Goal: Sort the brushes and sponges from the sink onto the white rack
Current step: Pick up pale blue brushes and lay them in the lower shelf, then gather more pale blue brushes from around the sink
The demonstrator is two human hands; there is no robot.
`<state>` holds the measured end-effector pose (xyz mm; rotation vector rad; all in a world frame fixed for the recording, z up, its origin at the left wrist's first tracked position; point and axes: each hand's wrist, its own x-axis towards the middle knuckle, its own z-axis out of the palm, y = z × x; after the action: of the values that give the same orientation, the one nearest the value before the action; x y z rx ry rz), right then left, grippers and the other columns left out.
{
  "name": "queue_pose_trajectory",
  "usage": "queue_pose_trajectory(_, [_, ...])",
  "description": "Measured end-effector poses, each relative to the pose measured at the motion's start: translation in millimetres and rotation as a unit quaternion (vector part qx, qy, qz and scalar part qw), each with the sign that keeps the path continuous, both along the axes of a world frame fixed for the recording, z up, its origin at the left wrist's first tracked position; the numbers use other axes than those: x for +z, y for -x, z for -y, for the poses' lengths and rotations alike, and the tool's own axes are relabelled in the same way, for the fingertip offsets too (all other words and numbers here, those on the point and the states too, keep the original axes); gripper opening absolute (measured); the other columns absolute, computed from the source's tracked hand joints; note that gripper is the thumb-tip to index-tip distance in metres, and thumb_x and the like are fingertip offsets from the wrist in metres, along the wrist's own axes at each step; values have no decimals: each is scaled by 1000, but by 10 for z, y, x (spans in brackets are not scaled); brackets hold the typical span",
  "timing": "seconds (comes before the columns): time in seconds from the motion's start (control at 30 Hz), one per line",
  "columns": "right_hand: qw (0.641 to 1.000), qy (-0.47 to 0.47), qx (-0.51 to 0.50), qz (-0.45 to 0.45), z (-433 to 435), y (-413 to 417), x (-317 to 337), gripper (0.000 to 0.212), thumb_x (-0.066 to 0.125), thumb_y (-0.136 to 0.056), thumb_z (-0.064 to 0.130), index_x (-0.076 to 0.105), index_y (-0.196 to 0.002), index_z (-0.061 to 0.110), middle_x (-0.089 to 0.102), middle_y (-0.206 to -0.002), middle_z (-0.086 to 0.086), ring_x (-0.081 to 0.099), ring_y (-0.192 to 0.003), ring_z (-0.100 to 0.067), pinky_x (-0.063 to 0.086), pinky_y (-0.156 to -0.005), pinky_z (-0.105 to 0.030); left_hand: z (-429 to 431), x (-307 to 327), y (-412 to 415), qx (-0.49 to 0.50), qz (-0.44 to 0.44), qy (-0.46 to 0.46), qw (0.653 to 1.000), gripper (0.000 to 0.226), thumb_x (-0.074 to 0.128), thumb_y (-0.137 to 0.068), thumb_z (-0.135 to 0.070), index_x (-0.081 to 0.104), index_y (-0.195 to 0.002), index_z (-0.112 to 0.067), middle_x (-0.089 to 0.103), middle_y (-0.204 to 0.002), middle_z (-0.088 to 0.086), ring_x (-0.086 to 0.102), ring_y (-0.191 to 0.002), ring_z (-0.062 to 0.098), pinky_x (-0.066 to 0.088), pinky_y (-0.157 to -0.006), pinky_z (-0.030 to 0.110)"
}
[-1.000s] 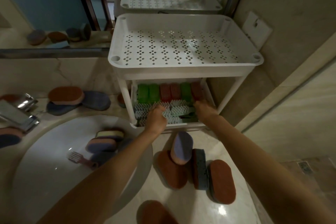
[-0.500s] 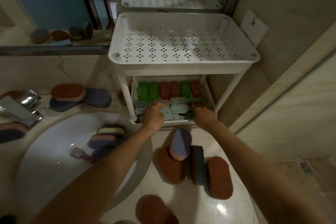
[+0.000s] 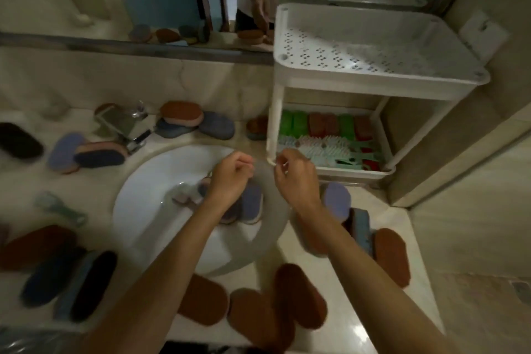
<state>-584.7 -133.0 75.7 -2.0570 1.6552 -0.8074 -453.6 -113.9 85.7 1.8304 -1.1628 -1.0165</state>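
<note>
Quick status: both hands hang over the right side of the sink [image 3: 138,210], left hand [image 3: 230,178] and right hand [image 3: 297,181] side by side. The fingers of both are curled in loosely. As far as I can tell neither holds anything, though the shot's smeary, so I won't swear to the right one.

The next thing to grab is right below my left hand. It's a purple sponge [image 3: 253,201] lying on the basin's right slope, partly hidden by my left wrist. Its long axis runs away from me, roughly in line with my forearm. More sponges are tucked under it. Left of my wrist is a pink brush [image 3: 184,198], too blurred to say which way its handle points. The left hand is clearly nearer to all of that, and I reckon it just needs to drop straight down.

The white rack [image 3: 373,86] sits to the right and further back, with its front left leg just beside my right knuckles, so the right hand looks better placed for the drop-off. The lower shelf [image 3: 344,174] has green sponges [image 3: 293,123] and red ones on edge along the back, with pale brushes [image 3: 316,146] in front. Brown sponges [image 3: 390,253] lie on the counter too.

There are no brands, labels or writing I can read anywhere.
</note>
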Motion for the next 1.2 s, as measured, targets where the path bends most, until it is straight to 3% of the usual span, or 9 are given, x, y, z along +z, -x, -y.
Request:
queue_pose_trajectory(0.17, [992,-76,95,-18,-364,-1097,-188,25,46,-89,16,63,-101,3,68,-99,-19,62,-93,-35,47,-77,-37,-491,-185,-1115,106,-16,-56,993,5,55,-72,-18,59,-73,-19,69,-91,15,66,-96,37,52,-91,48])
queue_pose_trajectory(0.3, [980,-134,139,-37,-568,-2013,-330,27,49,-88,13,62,-111,8,70,-103,-17,63,-97,-32,48,-83,-34,-761,-279,-1989,150,26,-83,985,19,51,-87,-10,62,-103,-8,65,-113,14,63,-102,30,51,-94,39])
queue_pose_trajectory(0.47, [952,-213,211,-66,-670,-3059,-444,30,47,-91,17,57,-119,9,66,-115,-15,60,-106,-30,46,-90,-32,-869,-429,-3060,156,162,-116,967,24,45,-92,-6,58,-113,-4,60,-121,15,55,-113,29,43,-96,37])
queue_pose_trajectory(0.63, [940,-256,206,-96,-627,-3567,-591,27,46,-92,14,60,-112,4,67,-111,-18,63,-98,-33,51,-87,-35,-729,-635,-3753,-55,354,-170,918,39,47,-88,2,50,-124,-11,48,-131,11,47,-120,27,42,-96,36])
queue_pose_trajectory(0.8, [937,-279,156,-138,-486,-3525,-755,28,46,-92,14,59,-115,7,63,-121,-16,58,-110,-31,45,-92,-34,-608,-834,-4049,-338,470,-151,801,45,49,-85,1,43,-128,-9,38,-137,11,36,-125,28,35,-102,39])
queue_pose_trajectory(0.97, [914,-329,123,-205,-368,-3380,-863,28,41,-94,15,55,-118,10,58,-122,-15,53,-115,-31,41,-91,-32,-515,-960,-4115,-397,514,-120,751,50,47,-86,-2,37,-134,-11,37,-140,9,36,-129,27,25,-110,39])
queue_pose_trajectory(1.07, [912,-325,110,-225,-273,-3243,-984,17,41,-95,17,53,-88,26,58,-104,-10,54,-114,-30,38,-82,-30,-439,-995,-4139,-400,518,-109,748,44,47,-88,-6,41,-131,-12,40,-137,8,41,-126,27,23,-111,39])
queue_pose_trajectory(1.13, [908,-335,84,-236,-235,-3166,-1022,29,39,-94,15,43,-70,30,50,-80,-3,58,-104,-32,42,-80,-32,-381,-952,-4066,-386,526,-90,753,31,45,-89,-7,47,-121,-10,47,-123,9,53,-110,29,36,-96,39])
queue_pose_trajectory(1.2, [916,-348,44,-196,-171,-3063,-1178,30,37,-87,6,60,-70,16,56,-67,-10,66,-74,-35,52,-63,-30,-280,-913,-3914,-362,535,-31,763,17,52,-83,-5,56,-99,-5,56,-98,12,63,-79,31,47,-71,39])
